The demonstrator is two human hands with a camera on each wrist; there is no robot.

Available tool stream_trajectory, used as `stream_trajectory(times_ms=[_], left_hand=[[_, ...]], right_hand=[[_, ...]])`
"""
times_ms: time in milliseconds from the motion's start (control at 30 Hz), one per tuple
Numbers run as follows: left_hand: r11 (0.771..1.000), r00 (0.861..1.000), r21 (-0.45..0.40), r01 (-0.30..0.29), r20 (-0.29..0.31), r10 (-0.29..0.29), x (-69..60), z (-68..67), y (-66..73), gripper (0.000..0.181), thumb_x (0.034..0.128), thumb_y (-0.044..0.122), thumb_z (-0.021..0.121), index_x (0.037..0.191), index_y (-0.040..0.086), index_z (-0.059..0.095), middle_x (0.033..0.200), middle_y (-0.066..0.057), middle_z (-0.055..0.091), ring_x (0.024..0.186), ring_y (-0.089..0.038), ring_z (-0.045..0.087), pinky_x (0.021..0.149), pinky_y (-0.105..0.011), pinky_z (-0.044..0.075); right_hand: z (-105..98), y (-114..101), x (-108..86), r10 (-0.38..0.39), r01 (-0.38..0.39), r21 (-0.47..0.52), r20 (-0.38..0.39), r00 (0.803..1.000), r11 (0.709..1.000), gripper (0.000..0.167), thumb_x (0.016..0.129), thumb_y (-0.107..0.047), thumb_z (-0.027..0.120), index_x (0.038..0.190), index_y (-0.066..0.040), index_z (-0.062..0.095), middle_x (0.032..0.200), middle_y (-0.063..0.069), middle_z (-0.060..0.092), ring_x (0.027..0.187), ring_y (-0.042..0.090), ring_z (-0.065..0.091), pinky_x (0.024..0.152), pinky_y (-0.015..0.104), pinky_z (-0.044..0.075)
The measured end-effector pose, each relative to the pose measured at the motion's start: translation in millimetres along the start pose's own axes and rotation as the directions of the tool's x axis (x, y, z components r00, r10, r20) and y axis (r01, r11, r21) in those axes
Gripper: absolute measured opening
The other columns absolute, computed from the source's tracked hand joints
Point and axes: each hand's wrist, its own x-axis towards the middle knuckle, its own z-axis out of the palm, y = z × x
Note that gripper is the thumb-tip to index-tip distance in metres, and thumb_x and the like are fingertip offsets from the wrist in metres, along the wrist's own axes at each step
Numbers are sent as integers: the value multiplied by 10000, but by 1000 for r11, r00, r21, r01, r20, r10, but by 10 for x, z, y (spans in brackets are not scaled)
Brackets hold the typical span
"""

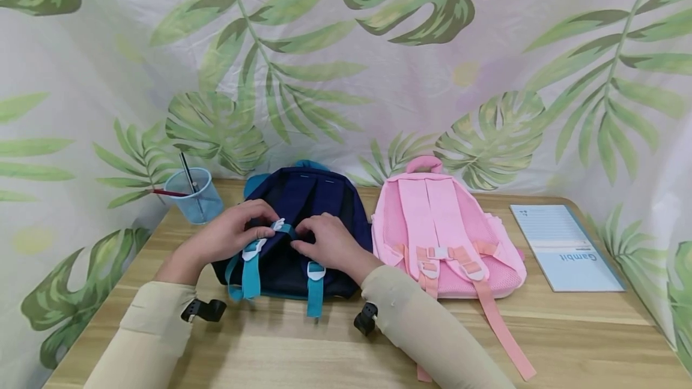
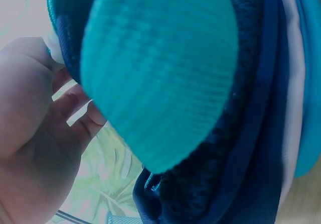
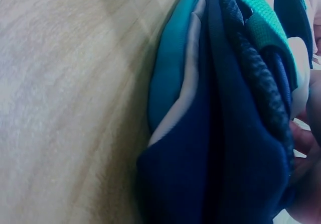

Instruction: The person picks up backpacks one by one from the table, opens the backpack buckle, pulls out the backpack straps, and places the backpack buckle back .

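A navy backpack (image 1: 346,221) with teal straps lies on the table, its strap side up. My left hand (image 1: 235,233) pinches a white buckle (image 1: 278,224) on a teal chest strap at the bag's left shoulder strap. Opposite it, my right hand (image 1: 331,242) pinches the other end of that teal strap (image 1: 286,231) between thumb and fingers. In the left wrist view a wide teal strap (image 2: 160,78) hangs in front of the left hand (image 2: 40,118). The right wrist view shows the bag's navy side (image 3: 241,133), with the right hand (image 3: 306,148) partly hidden behind it.
To the right lies a pink backpack (image 1: 389,221) with its straps up, one long strap reaching toward the front edge. A notebook (image 1: 578,257) is at the far right of the wooden table (image 1: 281,353). A blue mesh cup (image 1: 201,200) with pens stands at the back left.
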Motion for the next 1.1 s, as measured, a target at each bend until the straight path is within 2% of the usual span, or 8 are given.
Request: stream_trajectory(times_ms=[167, 300, 433, 600, 833, 1100], left_hand=[[1000, 1000, -10, 19, 2, -19, -14, 4, -5, 156, 1009, 138, 757, 1150, 196, 723, 1162, 42, 700, 1067, -168, 639, 920, -452, 571], [999, 1000, -20, 27, -1, -27, -13, 12, -5, 157, 1011, 137, 754, 1155, 188, 720, 1163, 35, 697, 1062, -175, 634, 923, -443, 567], [1000, 1000, -10, 18, -6, -18, -24, 13, -15, 149, 1018, 140, 749, 1156, 188, 720, 1155, 41, 700, 1061, -171, 637, 928, -426, 568], [1000, 1000, -1, 3, -24, -3, -25, 11, -27, 160, 1002, 131, 766, 1144, 192, 723, 1145, 51, 701, 1056, -153, 628, 929, -458, 572], [1000, 1000, 4, 6, -22, -6, -37, 6, -15, 147, 1013, 153, 757, 1150, 200, 732, 1141, 58, 708, 1042, -155, 620, 920, -459, 565], [1000, 1000, -11, 20, -20, -20, -42, 16, -8, 154, 1011, 142, 757, 1153, 195, 728, 1144, 53, 702, 1049, -165, 607, 925, -432, 555]], right_hand=[[-19, -1, -5, 19, -18, 97, -15, 1000, 995, 253, 1041, -283, 737, 1229, -117, 774, 1153, 24, 801, 1064, 188, 695, 957, 318, 562], [-33, 1, -26, 19, -10, 154, -58, 998, 988, 246, 1040, -271, 738, 1227, -113, 768, 1126, 22, 799, 1016, 155, 714, 921, 282, 574], [-52, 13, -35, -13, 38, 213, -120, 993, 976, 235, 1040, -245, 739, 1219, -93, 763, 1126, 36, 788, 1016, 159, 716, 932, 277, 583], [-95, 35, -33, -42, 96, 290, -185, 982, 952, 232, 1039, -225, 733, 1219, -80, 748, 1154, 61, 764, 1049, 195, 703, 965, 303, 583], [-139, 14, -51, 42, 15, 433, -121, 992, 901, 228, 1050, -253, 704, 1213, -95, 729, 1092, 48, 741, 943, 142, 628, 869, 244, 528], [-172, -35, -59, 131, -81, 494, -68, 989, 866, 222, 1055, -233, 685, 1215, -86, 730, 1085, 57, 731, 894, 150, 608, 830, 261, 504]])
